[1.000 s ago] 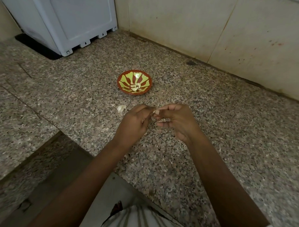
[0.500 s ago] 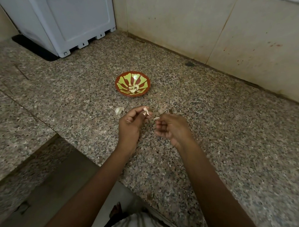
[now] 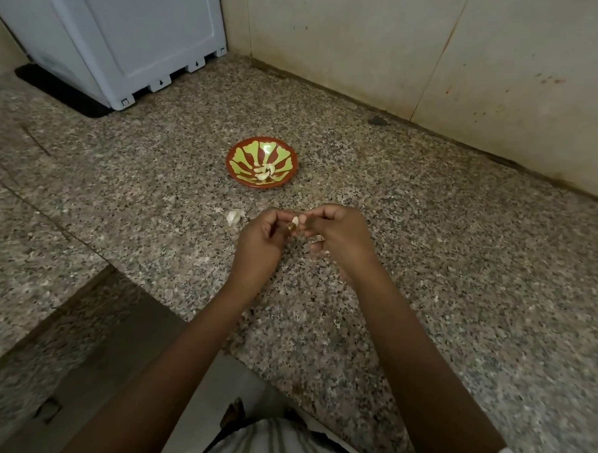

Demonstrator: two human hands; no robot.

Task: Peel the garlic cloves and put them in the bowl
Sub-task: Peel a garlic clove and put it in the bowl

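1. Watch the garlic clove: it's tiny and held only at the fingertips, right where the two hands meet. One hard tug on the skin could flick it out onto the counter, or back off the near edge below the wrists.
2. Second worry: the skin may tear off in scraps, and bits left clinging would ride along into the bowl.
3. Left hand: fingers curled in, thumb and forefinger pinching the clove at the tips.
4. Right hand: curled too, and its thumb and forefinger nip the clove from the other side. Whether they have skin or flesh, I can't tell.
5. The bowl sits beyond the fingertips, well apart from both hands, with peeled cloves already inside.
6. One more garlic piece lies on the counter just left of the left hand.
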